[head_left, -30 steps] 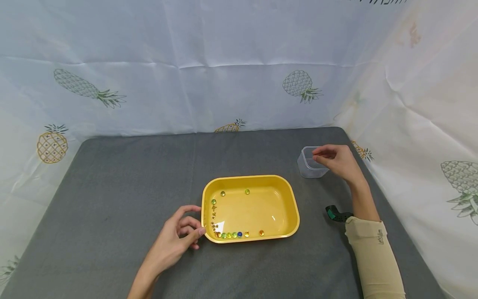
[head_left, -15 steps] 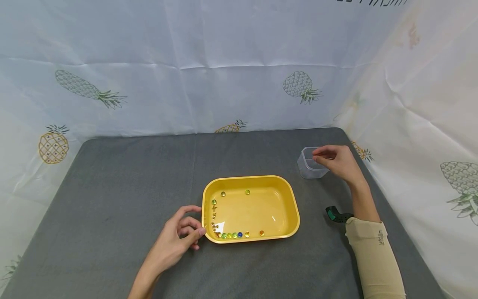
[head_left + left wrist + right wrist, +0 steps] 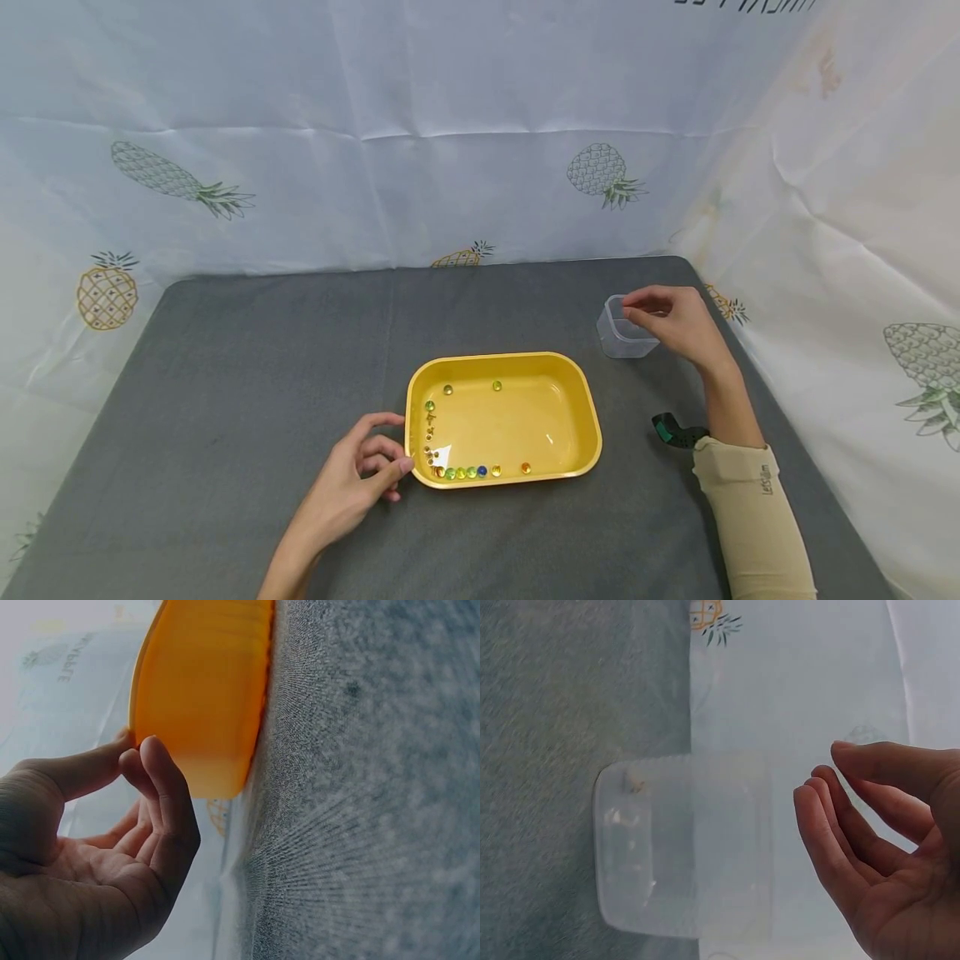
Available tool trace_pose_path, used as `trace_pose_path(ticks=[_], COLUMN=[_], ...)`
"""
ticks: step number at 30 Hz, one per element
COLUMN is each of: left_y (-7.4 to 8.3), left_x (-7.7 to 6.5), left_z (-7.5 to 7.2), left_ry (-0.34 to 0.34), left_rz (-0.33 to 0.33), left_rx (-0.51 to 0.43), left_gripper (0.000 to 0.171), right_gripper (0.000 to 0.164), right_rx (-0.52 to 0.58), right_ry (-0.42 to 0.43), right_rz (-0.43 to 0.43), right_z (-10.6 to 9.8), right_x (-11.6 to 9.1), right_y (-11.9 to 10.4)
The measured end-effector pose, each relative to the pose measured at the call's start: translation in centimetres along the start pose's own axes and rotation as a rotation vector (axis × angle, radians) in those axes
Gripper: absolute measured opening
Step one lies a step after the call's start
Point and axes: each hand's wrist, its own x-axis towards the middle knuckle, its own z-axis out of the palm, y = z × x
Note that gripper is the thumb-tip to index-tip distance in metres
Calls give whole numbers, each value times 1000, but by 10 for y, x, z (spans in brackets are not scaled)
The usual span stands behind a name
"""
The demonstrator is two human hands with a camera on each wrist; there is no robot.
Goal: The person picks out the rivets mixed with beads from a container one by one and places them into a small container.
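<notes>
At the left end of a yellow tray (image 3: 502,357), my left hand (image 3: 352,467) holds the rim near its front corner. The left wrist view has the thumb at the tray's edge and fingertips against the outer wall. Inside the tray lie several glass marbles (image 3: 461,472), mostly along the front, and small gold-coloured pieces (image 3: 430,433) along the left side. Above a clear plastic container (image 3: 628,346) hovers my right hand (image 3: 678,325), thumb and fingers bent and slightly apart, nothing visible between them. A small yellowish piece (image 3: 635,781) shows in the container's bottom corner, blurred.
A black and green curved device (image 3: 675,431) sits at the right wrist, above the beige sleeve (image 3: 753,517). The grey cloth-covered table (image 3: 262,400) meets a white pineapple-print curtain (image 3: 450,192) at the back and sides.
My right hand has shifted slightly up and left over the container, and its thumb and fingertips have spread a little. The left hand and tray hold still.
</notes>
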Motion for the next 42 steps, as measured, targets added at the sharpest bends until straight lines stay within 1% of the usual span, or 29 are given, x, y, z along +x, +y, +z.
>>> trace_pose_path(ticks=[6, 14, 21, 27, 33, 42], left_y=[0, -2, -3, -3, -4, -5], left_x=[0, -1, -1, 0, 0, 0], left_z=[0, -1, 0, 0, -1, -1], left_ry=[-5, -23, -18, -16, -25, -29], left_rz=[7, 32, 25, 21, 24, 34], left_rx=[-3, 0, 2, 4, -1, -5], left_gripper=[56, 56, 57, 57, 56, 57], right_gripper=[19, 18, 20, 18, 18, 16], right_rx=[-21, 3, 9, 15, -10, 13], right_ry=[-7, -31, -68, -94, -124, -167], right_rz=[-19, -68, -75, -93, -124, -209], right_z=[1, 3, 7, 16, 26, 39], right_x=[2, 8, 10, 13, 20, 24], right_y=[-16, -36, -58, -74, -89, -112])
